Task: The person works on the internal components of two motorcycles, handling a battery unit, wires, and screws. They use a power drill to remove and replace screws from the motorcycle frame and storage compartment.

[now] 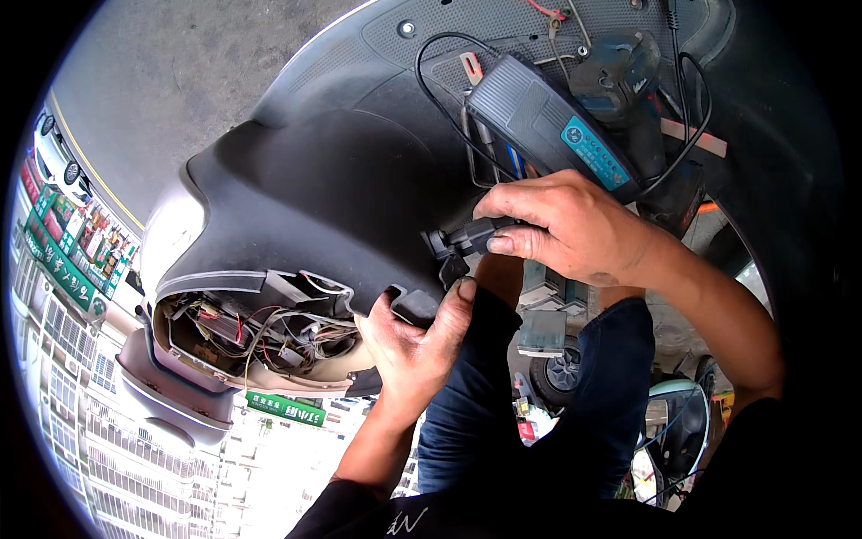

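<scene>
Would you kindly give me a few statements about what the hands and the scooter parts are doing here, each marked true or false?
1. The right hand grips a small black connector at the edge of the dark scooter panel. True.
2. The left hand is lifted clear of the panel. False: its thumb and fingers hold the panel's lower edge.
3. A bundle of coloured wires shows inside the open housing under the panel. True.
4. The grey charger box with a blue label lies in the person's lap. False: it lies on the scooter's footboard, above the right hand.
5. A black cable loops from the charger box. True.
</scene>
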### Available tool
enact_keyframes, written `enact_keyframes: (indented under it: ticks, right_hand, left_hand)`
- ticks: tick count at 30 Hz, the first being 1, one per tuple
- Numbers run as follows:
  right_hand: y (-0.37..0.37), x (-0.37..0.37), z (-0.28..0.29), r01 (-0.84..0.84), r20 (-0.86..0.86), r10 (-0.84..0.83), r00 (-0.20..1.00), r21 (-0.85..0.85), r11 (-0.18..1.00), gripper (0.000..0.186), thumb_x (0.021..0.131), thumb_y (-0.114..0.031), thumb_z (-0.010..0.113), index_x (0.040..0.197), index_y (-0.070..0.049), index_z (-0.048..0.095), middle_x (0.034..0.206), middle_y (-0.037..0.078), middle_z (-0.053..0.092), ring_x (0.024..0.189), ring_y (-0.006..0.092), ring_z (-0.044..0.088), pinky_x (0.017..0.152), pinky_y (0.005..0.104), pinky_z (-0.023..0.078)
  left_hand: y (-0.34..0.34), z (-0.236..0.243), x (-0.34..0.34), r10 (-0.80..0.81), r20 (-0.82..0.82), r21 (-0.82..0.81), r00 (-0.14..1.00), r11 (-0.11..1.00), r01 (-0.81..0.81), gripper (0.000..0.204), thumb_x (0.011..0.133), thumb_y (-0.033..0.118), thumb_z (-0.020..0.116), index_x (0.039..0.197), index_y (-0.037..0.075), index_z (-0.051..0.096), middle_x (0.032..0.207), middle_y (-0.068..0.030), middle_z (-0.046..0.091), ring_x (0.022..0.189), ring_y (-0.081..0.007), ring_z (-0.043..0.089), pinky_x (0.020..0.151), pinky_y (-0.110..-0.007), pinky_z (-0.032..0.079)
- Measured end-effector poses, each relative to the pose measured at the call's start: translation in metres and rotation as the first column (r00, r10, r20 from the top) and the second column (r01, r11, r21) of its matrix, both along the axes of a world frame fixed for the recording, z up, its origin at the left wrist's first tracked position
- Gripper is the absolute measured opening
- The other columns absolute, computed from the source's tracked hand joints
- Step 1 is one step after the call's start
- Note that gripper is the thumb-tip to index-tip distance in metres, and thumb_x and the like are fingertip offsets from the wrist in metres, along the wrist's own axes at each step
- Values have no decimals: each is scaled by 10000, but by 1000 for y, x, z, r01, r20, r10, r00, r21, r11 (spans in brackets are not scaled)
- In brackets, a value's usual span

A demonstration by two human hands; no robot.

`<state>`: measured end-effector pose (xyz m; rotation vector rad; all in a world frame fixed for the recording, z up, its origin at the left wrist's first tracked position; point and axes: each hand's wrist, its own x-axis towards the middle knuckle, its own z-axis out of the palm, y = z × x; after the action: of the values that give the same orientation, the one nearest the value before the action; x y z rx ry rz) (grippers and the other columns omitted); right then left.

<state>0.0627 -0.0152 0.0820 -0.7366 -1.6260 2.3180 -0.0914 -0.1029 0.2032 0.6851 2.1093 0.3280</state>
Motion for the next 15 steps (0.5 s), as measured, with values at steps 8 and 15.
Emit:
enact_keyframes:
  ticks: [8, 15]
  right_hand:
    - [-2, -6, -7, -48, -50, 41, 998, -147, 988, 257, 848, -150, 651, 1011, 39, 592, 887, 179, 652, 815, 340, 650, 707, 382, 506]
    - [2, -7, 6, -161, 101, 174, 980, -125, 979, 245, 836, -125, 670, 1000, 42, 597, 841, 170, 652, 752, 322, 657, 660, 376, 507]
  left_hand:
    - [-2, 0, -5, 3, 67, -11, 998, 1000, -2, 378, 761, 80, 778, 1034, -31, 541, 903, -68, 629, 757, -111, 583, 723, -232, 474]
    - [-1, 1, -2, 120, 136, -29, 983, 993, -117, 363, 773, 41, 754, 1052, -31, 534, 904, -74, 632, 769, -114, 593, 740, -242, 484]
